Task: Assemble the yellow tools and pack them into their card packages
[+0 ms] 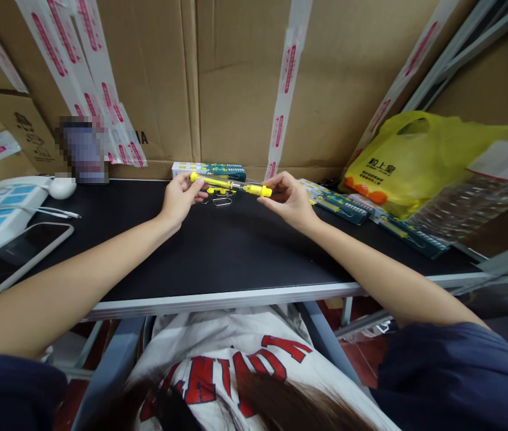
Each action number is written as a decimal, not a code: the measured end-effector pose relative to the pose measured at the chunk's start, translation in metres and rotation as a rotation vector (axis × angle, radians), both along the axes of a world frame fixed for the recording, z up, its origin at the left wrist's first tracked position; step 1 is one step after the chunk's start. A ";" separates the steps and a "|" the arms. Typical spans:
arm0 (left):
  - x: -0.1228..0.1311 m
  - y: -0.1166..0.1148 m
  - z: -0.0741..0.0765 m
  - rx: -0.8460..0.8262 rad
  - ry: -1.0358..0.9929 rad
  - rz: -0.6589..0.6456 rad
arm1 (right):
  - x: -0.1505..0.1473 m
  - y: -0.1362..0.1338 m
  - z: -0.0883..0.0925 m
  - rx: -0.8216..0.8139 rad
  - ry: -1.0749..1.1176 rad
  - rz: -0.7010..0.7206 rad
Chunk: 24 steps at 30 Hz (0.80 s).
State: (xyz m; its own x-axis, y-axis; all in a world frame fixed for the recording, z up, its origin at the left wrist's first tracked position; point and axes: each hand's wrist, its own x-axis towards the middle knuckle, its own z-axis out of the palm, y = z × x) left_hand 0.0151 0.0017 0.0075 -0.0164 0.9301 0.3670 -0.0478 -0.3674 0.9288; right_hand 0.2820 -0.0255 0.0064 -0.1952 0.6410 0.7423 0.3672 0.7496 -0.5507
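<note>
A slim, pen-shaped yellow tool with a clear barrel [231, 184] is held level above the black table, between my two hands. My left hand [178, 200] pinches its left end between thumb and fingers. At the other end, the thumb and fingertips of my right hand [290, 200] close round the yellow cap. Just behind and below the tool, a yellow piece [221, 191] and bent metal wire parts [222, 202] lie on the table, partly covered by the tool and my left fingers. What the tool is for does not show.
A printed box [236, 172] lies at the back. More printed boxes [341, 206] sit to the right, beside a yellow plastic bag [415, 158] and a clear plastic package [455, 203]. A phone [15, 260] and a white power strip [15, 209] occupy the left. Tall cardboard [236, 78] walls the back.
</note>
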 end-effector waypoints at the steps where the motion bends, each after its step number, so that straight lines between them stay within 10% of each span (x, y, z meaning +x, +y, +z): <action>1: -0.001 0.000 0.000 0.007 0.000 0.001 | 0.000 0.000 0.000 -0.002 -0.008 -0.002; 24: -0.002 0.004 -0.001 0.062 0.014 -0.015 | 0.004 0.004 -0.003 0.024 -0.030 -0.067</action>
State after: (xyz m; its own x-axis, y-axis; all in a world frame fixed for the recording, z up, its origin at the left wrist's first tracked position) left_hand 0.0127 0.0058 0.0068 0.0034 0.9057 0.4239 -0.0409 -0.4234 0.9050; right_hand 0.2861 -0.0216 0.0034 -0.1748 0.6352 0.7523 0.4332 0.7358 -0.5206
